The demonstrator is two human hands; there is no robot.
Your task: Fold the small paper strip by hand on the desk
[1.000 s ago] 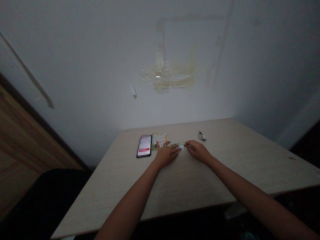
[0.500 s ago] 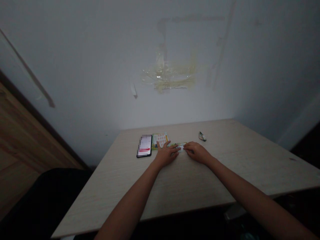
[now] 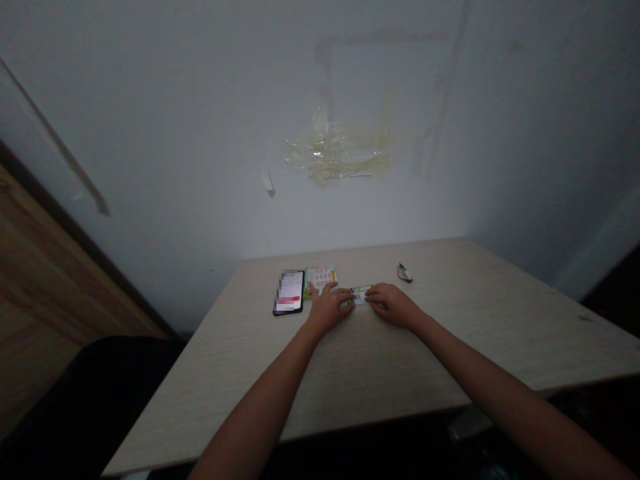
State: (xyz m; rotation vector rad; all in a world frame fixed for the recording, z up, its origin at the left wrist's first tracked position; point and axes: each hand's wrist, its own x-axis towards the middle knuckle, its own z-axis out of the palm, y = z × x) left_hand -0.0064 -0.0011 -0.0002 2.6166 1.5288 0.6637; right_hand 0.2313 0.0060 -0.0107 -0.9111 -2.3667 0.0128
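Note:
A small piece of green-and-white printed paper (image 3: 361, 294) lies flat on the table between my two hands. My left hand (image 3: 331, 311) has its thumb and index finger on the paper's left end, while its outer fingers spread toward a printed card. At the paper's right end, the bunched fingertips of my right hand (image 3: 393, 305) press on it, covering that edge. The green-edged printed card (image 3: 321, 277), with rows of small pictures or text, sits just beyond my left fingers, which hide its lower part.
A phone (image 3: 289, 292) with a lit screen lies left of the card. Toward the back right is a small crumpled wrapper (image 3: 405, 273). The pale wooden table (image 3: 380, 380) meets a wall (image 3: 200, 133) with peeling tape (image 3: 345, 160). A dark shape (image 3: 95, 393) stands at the left.
My left hand has shifted slightly left and its fingers have drawn in a little. More of the green-and-white paper shows between the hands. The phone, card and wrapper stay put.

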